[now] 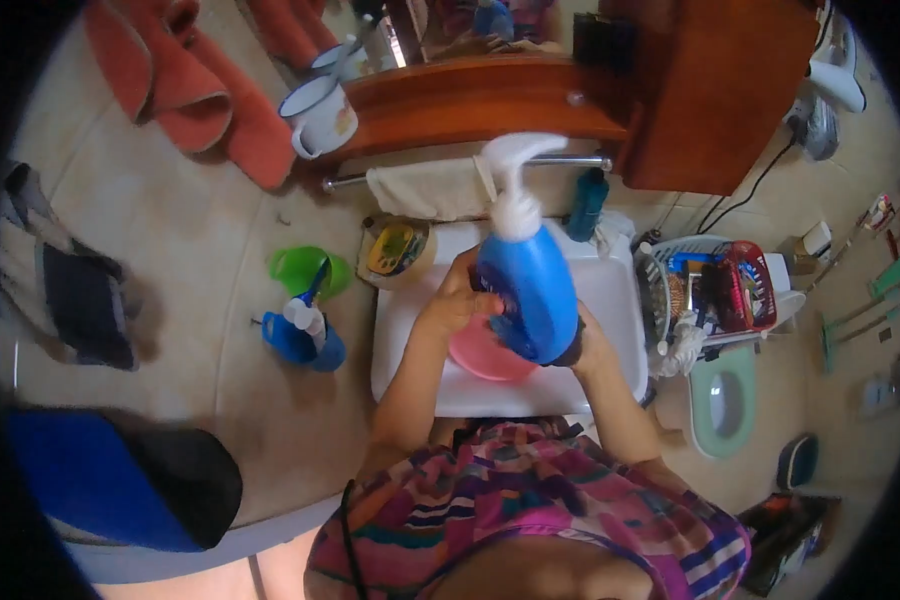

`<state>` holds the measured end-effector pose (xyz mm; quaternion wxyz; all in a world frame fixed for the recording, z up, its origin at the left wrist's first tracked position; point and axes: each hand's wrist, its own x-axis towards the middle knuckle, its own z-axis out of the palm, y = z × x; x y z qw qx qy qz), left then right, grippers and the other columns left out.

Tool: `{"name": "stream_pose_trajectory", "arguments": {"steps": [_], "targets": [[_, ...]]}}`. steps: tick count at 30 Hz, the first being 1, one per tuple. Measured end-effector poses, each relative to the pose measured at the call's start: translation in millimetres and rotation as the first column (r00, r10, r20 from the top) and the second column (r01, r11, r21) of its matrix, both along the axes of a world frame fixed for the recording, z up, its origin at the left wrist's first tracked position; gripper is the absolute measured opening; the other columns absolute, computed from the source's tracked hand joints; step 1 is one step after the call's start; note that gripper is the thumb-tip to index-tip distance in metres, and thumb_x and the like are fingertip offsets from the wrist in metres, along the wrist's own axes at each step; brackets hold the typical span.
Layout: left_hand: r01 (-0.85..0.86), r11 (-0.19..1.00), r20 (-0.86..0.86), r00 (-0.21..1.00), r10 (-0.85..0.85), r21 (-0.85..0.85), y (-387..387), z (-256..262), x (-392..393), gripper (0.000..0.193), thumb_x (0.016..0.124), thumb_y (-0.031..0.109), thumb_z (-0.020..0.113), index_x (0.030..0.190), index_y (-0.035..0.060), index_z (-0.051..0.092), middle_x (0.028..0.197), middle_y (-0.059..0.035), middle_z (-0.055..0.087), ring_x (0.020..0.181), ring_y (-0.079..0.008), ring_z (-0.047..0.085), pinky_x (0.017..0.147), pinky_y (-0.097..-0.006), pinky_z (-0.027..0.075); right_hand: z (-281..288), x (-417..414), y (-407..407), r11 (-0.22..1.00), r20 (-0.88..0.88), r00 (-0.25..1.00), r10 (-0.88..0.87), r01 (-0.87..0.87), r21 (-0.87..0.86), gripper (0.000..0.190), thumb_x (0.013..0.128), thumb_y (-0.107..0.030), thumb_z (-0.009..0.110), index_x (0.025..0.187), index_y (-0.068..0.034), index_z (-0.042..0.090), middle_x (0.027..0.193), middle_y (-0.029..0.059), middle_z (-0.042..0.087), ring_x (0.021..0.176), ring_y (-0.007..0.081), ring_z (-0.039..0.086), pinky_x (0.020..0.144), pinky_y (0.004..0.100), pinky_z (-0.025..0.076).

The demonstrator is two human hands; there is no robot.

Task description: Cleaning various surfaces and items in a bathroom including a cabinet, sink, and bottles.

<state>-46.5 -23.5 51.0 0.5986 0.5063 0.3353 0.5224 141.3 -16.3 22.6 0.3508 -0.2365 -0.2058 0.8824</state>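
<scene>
Over the white washbasin (412, 375) I hold up a blue plastic pump bottle (544, 292). Its white pump head (517, 202) points up towards the camera, and the bottle leans slightly. My left hand (461, 300) grips its left side, the thumb lying across the front. Around the lower right side is my right hand (589, 345), its fingers mostly hidden behind the bottle. A pink plastic bowl (487, 356) rests in the basin below, partly covered by the bottle and my left hand.
A towel bar (345, 181) with a pale cloth (427, 187) runs beneath the wooden shelf (480, 97). On that shelf stands an enamel mug (319, 116). Blue (292, 345) and green cups (292, 270) hang on the left wall. A filled basket (656, 277) and toilet (742, 420) are right.
</scene>
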Motion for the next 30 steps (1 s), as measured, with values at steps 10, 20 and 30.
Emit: {"name": "stream_pose_trajectory", "arguments": {"steps": [10, 20, 30], "targets": [[-0.322, 0.945, 0.191, 0.926, 0.326, -0.053, -10.4, -2.1, 12.4, 0.062, 0.069, 0.018, 0.077, 0.12, 0.0006, 0.046, 0.107, -0.0074, 0.057, 0.097, -0.0145, 0.055, 0.085, -0.0291, 0.046, 54.6, 16.7, 22.0, 0.875, 0.177, 0.896, -0.407, 0.327, 0.356, 0.037, 0.089, -0.036, 0.054, 0.102, -0.001, 0.058, 0.091, 0.0086, 0.063, 0.077, 0.0156, 0.061, 0.067, 0.0291, 0.05], [-0.585, 0.807, 0.146, 0.808, 0.57, 0.085, -6.3, 14.3, 37.3, 0.044, 0.074, 0.013, 0.074, 0.107, 0.0001, 0.048, 0.096, -0.0084, 0.057, 0.084, -0.0139, 0.056, 0.076, -0.0279, 0.047, 95.1, -35.2, 22.1, 0.17, 0.252, 0.433, -0.865, -0.22, 0.961, 0.043, 0.087, -0.02, 0.053, 0.123, 0.002, 0.046, 0.108, 0.0249, 0.05, 0.094, 0.0414, 0.054, 0.078, 0.044, 0.045], [-0.692, 0.72, 0.366, 0.658, 0.658, -0.052, -1.5, 15.9, 47.4, 0.051, 0.073, 0.018, 0.076, 0.111, 0.0011, 0.046, 0.098, -0.0086, 0.055, 0.086, -0.0147, 0.054, 0.075, -0.0275, 0.047, 15.5, -48.3, -7.1, -0.204, -0.094, 0.301, -0.949, -0.357, 0.911, 0.069, 0.069, -0.001, 0.056, 0.135, -0.004, 0.038, 0.138, 0.026, 0.031, 0.127, 0.0493, 0.028, 0.104, 0.0567, 0.023]]}}
